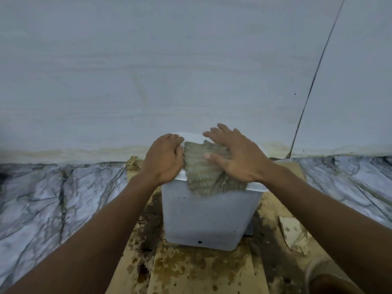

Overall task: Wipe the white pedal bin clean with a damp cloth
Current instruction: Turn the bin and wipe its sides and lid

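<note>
The white pedal bin stands against the wall, its front face speckled with dark spots. A grey-green woven cloth lies spread over the lid and hangs a little over the front edge. My right hand lies flat on the cloth with fingers straight and spread, pressing it onto the lid. My left hand has its fingers curled over the lid's left edge, gripping the bin beside the cloth. A dark pedal part peeks out at the bin's lower right.
The bin stands on stained, wet cardboard laid over a marbled floor. A pale wall rises right behind it, stained along the bottom. Torn cardboard lies to the right, and a foot shows at the lower right.
</note>
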The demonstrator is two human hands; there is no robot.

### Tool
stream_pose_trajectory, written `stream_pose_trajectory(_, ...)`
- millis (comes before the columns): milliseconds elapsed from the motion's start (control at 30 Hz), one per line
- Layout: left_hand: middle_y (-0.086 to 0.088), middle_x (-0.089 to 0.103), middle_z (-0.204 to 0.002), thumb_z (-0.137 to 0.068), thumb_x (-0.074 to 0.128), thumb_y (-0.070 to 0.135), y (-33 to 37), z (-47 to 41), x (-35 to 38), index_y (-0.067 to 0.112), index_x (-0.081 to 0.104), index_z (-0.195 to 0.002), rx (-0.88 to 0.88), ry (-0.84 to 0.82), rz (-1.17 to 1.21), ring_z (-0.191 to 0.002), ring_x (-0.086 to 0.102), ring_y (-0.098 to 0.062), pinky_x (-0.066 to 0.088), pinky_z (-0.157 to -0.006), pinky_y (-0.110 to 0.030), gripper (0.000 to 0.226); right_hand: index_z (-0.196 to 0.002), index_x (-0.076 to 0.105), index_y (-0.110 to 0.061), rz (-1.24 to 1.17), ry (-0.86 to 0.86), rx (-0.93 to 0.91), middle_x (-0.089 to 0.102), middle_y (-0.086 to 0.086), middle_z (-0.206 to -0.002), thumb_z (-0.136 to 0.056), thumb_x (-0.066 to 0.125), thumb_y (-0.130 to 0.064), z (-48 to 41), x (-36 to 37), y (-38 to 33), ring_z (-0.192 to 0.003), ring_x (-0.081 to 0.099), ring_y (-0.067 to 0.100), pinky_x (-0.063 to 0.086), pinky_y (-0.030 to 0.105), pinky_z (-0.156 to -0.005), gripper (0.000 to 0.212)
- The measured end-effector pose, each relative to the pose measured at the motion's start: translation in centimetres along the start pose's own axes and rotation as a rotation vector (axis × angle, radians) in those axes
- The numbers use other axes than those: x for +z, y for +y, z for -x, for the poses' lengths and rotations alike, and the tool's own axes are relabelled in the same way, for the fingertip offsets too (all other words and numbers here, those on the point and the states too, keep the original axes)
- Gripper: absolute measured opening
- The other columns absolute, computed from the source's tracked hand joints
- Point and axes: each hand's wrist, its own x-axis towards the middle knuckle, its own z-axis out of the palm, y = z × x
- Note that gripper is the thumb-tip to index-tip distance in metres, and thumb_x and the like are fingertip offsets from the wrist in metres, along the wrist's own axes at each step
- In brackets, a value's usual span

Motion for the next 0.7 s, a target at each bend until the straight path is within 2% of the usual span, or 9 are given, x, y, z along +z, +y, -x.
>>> stream_pose_trajectory(100,-0.014,0.059,-0.139,-0.097,0.028,0.031,-0.3,0.5,0.0,0.005,0.059,-0.136,0.012,0.038,0.031,-0.132,0.046,-0.028,0.03,-0.113,-0.034,0.056,-0.157,0.017,-0.034,0.336,-0.109,-0.052,0.016,-0.002,-0.166,-0.096,0.036,-0.065,0.2,3.4,-2.0,-0.154,0.008,0.018,0.008,0.051,-0.123,0.072)
stream_pose_trajectory(200,-0.014,0.056,-0.143,-0.098,0.027,0.033,-0.8,1.1,0.2,0.006,0.057,-0.138,0.01,0.035,0.04,-0.137,0.043,-0.029,0.031,-0.117,-0.04,0.058,-0.156,0.023,-0.03,0.464,0.006,-0.089,0.028,0.004,-0.163,-0.095,0.032,-0.066,0.7,5.6,-1.2,-0.15,0.024,0.027,0.024,0.054,-0.118,0.072)
stream_pose_trajectory(300,-0.013,0.054,-0.146,-0.096,0.026,0.033,-0.8,1.4,0.1,0.006,0.057,-0.139,0.005,0.037,0.04,-0.139,0.04,-0.028,0.027,-0.118,-0.038,0.059,-0.151,0.039,-0.027,0.448,0.13,-0.12,0.045,0.003,-0.154,-0.097,0.034,-0.066,1.5,6.0,-0.2,-0.142,0.04,0.027,0.035,0.048,-0.113,0.067)
stream_pose_trajectory(467,-0.015,0.053,-0.145,-0.095,0.028,0.032,-0.6,1.0,0.1,0.003,0.058,-0.138,-0.002,0.051,0.058,-0.139,0.042,-0.029,0.025,-0.118,-0.034,0.06,-0.14,0.056,-0.026,0.429,0.277,-0.096,0.056,0.0,-0.144,-0.102,0.033,-0.059,4.2,4.3,4.1,-0.134,0.051,0.019,0.037,0.035,-0.111,0.055)
stream_pose_trajectory(633,-0.02,0.056,-0.142,-0.095,0.03,0.028,0.2,0.7,0.5,-0.001,0.059,-0.134,-0.031,0.078,0.077,-0.136,0.045,-0.033,0.024,-0.118,-0.034,0.057,-0.138,0.058,-0.027,0.114,0.353,0.1,0.052,-0.005,-0.147,-0.093,0.034,-0.072,5.9,3.2,7.8,-0.142,0.041,0.016,0.038,0.044,-0.115,0.068)
stream_pose_trajectory(700,-0.02,0.056,-0.141,-0.095,0.031,0.028,0.3,0.8,0.6,-0.001,0.06,-0.134,-0.051,0.089,0.081,-0.136,0.046,-0.034,0.022,-0.117,-0.032,0.057,-0.138,0.057,-0.03,0.141,0.364,0.14,0.051,-0.007,-0.148,-0.091,0.036,-0.072,5.6,3.6,7.0,-0.143,0.039,0.016,0.036,0.043,-0.116,0.066)
